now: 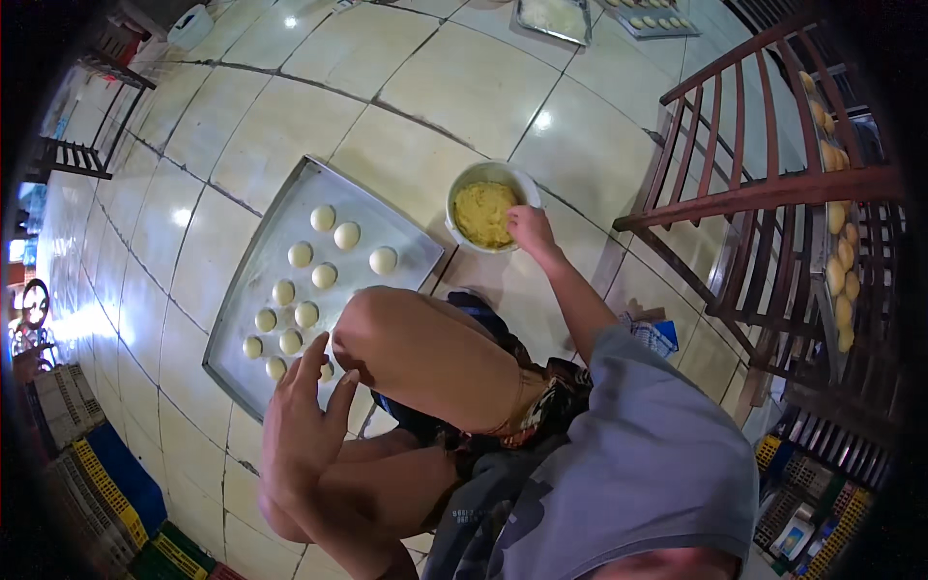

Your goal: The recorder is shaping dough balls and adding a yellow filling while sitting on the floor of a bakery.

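Plastic crates (pixel 72 416) stand stacked at the far left of a cream-tiled floor (pixel 319 121). Right of them, a shallow metal baking tray (pixel 372 220) lies at an angle on the tiles, bearing pale, round dough balls (pixel 306 314) set apart in loose rows. The left hand (pixel 302 416) hangs open by the tray's near edge, thumb apart from the fingers, close to the nearest balls; whether it touches one cannot be told. A bent bare knee (pixel 387 333) partly covers the tray's near right side. Just beyond the tray's right corner, a round white pot (pixel 474 172) holds a yellow, crumbly filling (pixel 480 211). The right hand (pixel 529 229) reaches over its right rim, fingers curled at the filling; what they grip cannot be seen. Far right, golden buns (pixel 835 275) line a slatted reddish-brown rack (pixel 754 201).
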Motion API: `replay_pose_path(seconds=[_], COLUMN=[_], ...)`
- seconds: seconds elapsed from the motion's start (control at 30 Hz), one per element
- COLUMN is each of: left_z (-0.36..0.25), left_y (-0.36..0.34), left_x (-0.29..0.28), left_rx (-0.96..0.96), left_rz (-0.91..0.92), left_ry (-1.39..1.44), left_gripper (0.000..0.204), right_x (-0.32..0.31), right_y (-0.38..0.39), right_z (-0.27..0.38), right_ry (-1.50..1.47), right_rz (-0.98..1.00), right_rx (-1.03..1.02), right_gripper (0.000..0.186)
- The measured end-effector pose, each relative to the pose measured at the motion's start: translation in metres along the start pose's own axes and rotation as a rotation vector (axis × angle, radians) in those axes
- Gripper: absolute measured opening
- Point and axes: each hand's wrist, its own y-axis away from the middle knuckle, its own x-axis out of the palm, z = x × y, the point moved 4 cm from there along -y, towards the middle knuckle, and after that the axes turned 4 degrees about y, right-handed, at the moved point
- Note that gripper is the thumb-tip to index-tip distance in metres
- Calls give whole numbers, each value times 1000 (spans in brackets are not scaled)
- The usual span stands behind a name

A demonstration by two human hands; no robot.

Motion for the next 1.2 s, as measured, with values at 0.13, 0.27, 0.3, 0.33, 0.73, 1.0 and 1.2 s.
replay_pose_path(seconds=[0.13, 0.27, 0.3, 0.33, 0.73, 1.0, 1.2], left_z=[-5, -4, -5, -5, -3, 6, 10], left_y=[-3, -3, -2, 0, 4, 10, 7], left_x=[0, -1, -2, -2, -2, -5, -7], left_rx=[30, 50, 48, 47, 27, 29, 119], left_rz=[19, 32, 29, 26, -16, -63, -110], left_ry=[6, -9, -23, -36, -5, -17, -16], left_gripper=[49, 49, 49, 49, 47, 48, 46], right_x=[18, 23, 18, 13, 21, 1, -19], right_y=[-14, -32, -37, -40, -34, -47, -56], right_z=[-2, -7, -13, -18, -24, -3, 3], right_ry=[211, 210, 107, 4, 111, -483, -1132], right_rz=[37, 100, 141, 182, 198, 277, 252], right_rx=[-28, 23, 93, 163, -20, 340, 541], right_gripper=[25, 24, 23, 23, 18, 17, 17])
